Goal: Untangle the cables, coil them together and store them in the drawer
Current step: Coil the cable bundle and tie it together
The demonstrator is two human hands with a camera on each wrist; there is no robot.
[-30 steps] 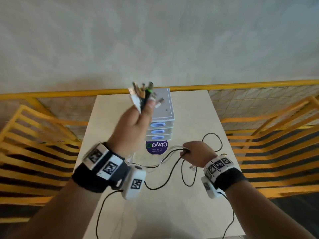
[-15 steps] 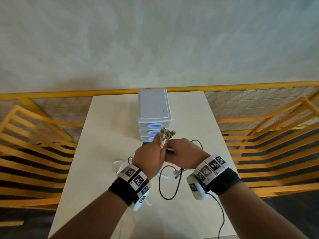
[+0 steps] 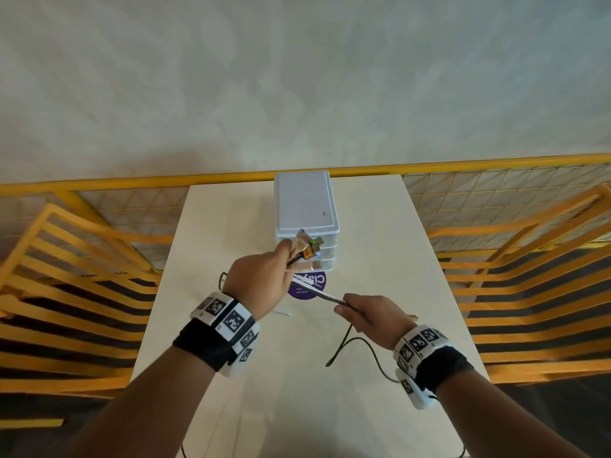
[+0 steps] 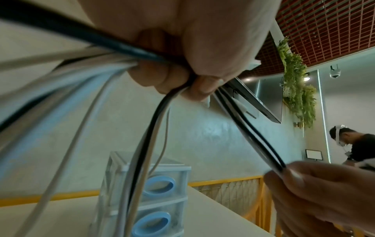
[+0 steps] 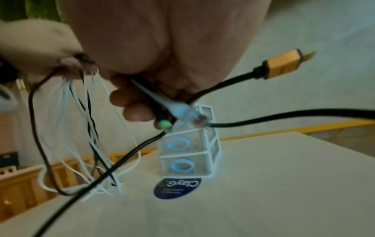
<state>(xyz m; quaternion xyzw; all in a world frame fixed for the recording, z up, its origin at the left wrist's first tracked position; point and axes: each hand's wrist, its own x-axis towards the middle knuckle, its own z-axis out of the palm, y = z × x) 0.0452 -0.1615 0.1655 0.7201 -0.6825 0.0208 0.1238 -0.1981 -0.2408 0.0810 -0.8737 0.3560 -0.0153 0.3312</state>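
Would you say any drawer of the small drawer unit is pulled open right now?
No, in the right wrist view the drawer unit shows its blue-handled drawer fronts flush with the frame, none pulled out.

1. The cables (image 3: 319, 294) are a mixed bunch of black and white leads, stretched taut in the air between two gripped spots.
2. Their plug ends (image 3: 305, 247), among them an orange-gold one and a green-tipped one, fan out in front of the drawer unit.
3. A black lead (image 3: 344, 345) hangs down in a loop to the tabletop.
4. The drawer unit (image 3: 305, 206) is a small translucent white stack with blue ring handles (image 5: 178, 143), all drawers closed, standing upright.
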